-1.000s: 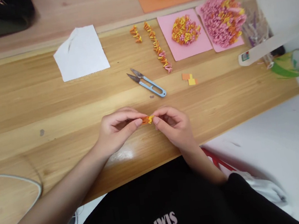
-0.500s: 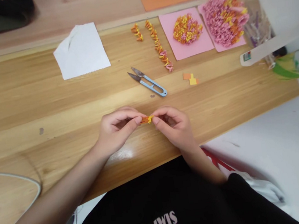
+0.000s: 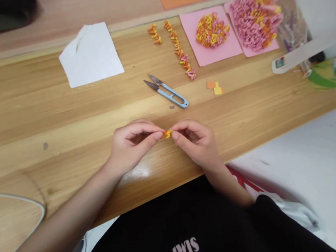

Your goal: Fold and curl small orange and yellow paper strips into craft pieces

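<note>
Between my fingertips, near the front edge of the wooden table, is a tiny orange and yellow folded paper piece [image 3: 167,134]. My left hand [image 3: 134,142] pinches its orange end between thumb and forefinger. The yellow end is pinched by my right hand [image 3: 195,141], so both hands are closed on the one piece. Much of it is covered by the fingers. Just beyond my hands lie blue thread snips [image 3: 168,92] with blades apart, pointing away to the left. A few small orange and yellow paper pieces [image 3: 216,87] lie to their right.
Further back are a white paper sheet [image 3: 91,55], a short row [image 3: 154,34] and a long row [image 3: 178,49] of small folded pieces. Pink sheets carry a mixed pile [image 3: 211,31] and a larger bundle [image 3: 255,22]. A green-rimmed tape roll [image 3: 332,72] sits at right.
My left thumb and fingertips have slid slightly right along the paper piece, so less orange shows. My right hand has stayed almost in place. The view has shifted slightly.
</note>
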Demonstrator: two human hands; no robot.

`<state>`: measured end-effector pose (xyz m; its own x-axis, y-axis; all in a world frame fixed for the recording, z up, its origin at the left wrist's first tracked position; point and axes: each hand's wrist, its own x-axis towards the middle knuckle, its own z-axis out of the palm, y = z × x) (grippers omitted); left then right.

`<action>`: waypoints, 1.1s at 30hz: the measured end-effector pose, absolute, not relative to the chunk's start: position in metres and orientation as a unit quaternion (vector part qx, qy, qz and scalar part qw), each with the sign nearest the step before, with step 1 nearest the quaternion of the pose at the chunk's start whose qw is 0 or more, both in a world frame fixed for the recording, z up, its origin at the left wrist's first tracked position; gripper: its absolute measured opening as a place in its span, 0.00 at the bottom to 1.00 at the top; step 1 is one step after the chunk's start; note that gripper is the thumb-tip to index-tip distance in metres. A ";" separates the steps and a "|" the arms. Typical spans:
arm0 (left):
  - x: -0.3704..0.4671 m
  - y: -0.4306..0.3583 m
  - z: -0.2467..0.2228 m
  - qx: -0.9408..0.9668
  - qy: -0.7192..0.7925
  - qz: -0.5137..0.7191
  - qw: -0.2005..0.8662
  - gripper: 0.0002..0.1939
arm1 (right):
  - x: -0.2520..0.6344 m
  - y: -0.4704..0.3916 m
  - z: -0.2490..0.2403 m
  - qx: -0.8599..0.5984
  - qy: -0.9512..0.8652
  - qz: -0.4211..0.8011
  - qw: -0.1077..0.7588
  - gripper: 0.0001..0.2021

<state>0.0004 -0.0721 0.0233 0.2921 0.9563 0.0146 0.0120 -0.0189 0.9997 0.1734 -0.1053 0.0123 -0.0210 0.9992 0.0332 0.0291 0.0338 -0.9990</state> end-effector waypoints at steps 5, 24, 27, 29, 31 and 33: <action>0.001 -0.072 0.023 0.576 0.414 0.424 0.563 0.02 | 0.173 -0.105 0.014 -0.485 -0.517 0.496 0.501 0.02; -0.002 -0.066 0.019 0.583 0.364 0.427 0.587 0.09 | 0.176 -0.105 0.018 -0.467 -0.585 0.468 0.469 0.04; -0.003 -0.065 0.019 0.589 0.358 0.414 0.594 0.10 | 0.176 -0.104 0.019 -0.463 -0.595 0.462 0.467 0.04; -0.004 -0.064 0.019 0.597 0.345 0.405 0.601 0.10 | 0.176 -0.104 0.019 -0.453 -0.603 0.462 0.467 0.05; -0.005 -0.064 0.020 0.602 0.334 0.399 0.606 0.11 | 0.177 -0.104 0.020 -0.443 -0.610 0.467 0.462 0.05; -0.005 -0.064 0.021 0.600 0.335 0.391 0.612 0.12 | 0.177 -0.104 0.020 -0.440 -0.616 0.471 0.452 0.05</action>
<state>-0.0046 -0.0637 0.0206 0.4704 0.8805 0.0591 -0.0761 -0.0262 0.9968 0.1773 -0.1035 0.0202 -0.2026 0.9689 0.1424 0.1161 0.1681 -0.9789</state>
